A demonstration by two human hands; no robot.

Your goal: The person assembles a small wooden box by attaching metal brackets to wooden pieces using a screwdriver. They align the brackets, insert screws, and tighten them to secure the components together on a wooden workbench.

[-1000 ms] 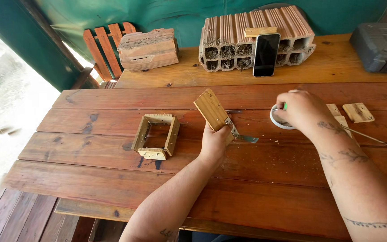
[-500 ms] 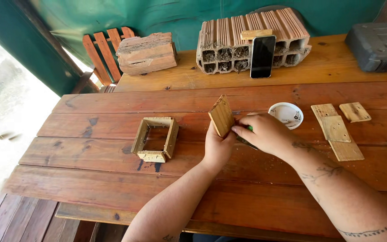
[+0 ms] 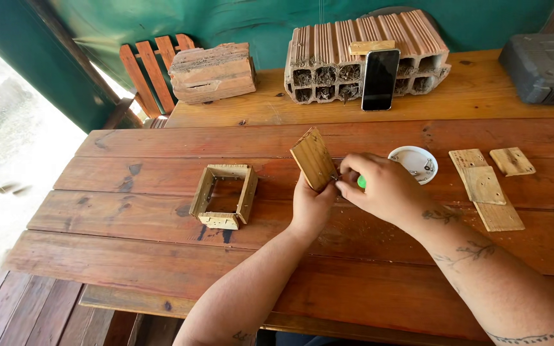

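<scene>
My left hand (image 3: pixel 311 205) holds a small wooden board (image 3: pixel 313 158) upright on edge over the red-brown plank table (image 3: pixel 129 256). My right hand (image 3: pixel 383 189) is closed on a tool with a green handle (image 3: pixel 361 182), its fingertips pinching something small and metallic against the board's right edge. A square wooden frame (image 3: pixel 224 196) lies on the table to the left of my hands. A white dish (image 3: pixel 414 163) with small metal pieces sits just right of my right hand.
Flat wood offcuts (image 3: pixel 486 189) lie at the right. On the far table stand a hollow clay brick (image 3: pixel 367 54) with a dark phone (image 3: pixel 379 79) leaning on it, a rough wood block (image 3: pixel 213 72) and a grey case (image 3: pixel 543 67). A slatted chair back (image 3: pixel 152 70) stands behind.
My right hand came back from the white dish at the right to the board's edge. The board has been tipped more upright in my left hand.
</scene>
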